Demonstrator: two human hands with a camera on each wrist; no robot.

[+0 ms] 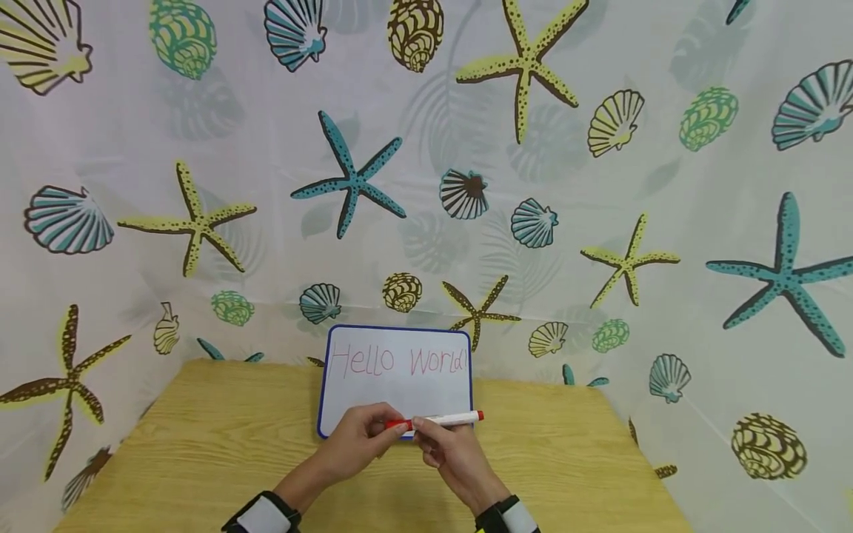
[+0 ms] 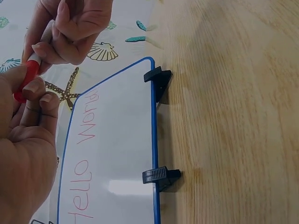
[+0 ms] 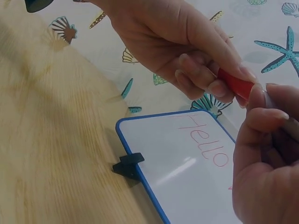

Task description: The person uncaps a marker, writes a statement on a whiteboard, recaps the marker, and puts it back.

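Note:
Both hands meet at a white marker with red ends, held crosswise in front of a small whiteboard (image 1: pixel 400 389). My left hand (image 1: pixel 356 444) pinches the red cap (image 2: pixel 32 72) between thumb and fingers. The white barrel of the marker (image 1: pixel 456 419) is in the grip of my right hand (image 1: pixel 460 459), its red tail end pointing right. In the right wrist view the cap meets the barrel right at the right fingertips. "Hello World!" stands in thin red letters on the upper half of the blue-framed board, which leans back behind the hands.
Black clip feet (image 2: pixel 161 176) hold the board's lower edge on the wooden table (image 1: pixel 220 422). Behind and at both sides hangs a white cloth (image 1: pixel 253 148) printed with shells and starfish. Each wrist wears a black and white strap (image 1: pixel 266 512).

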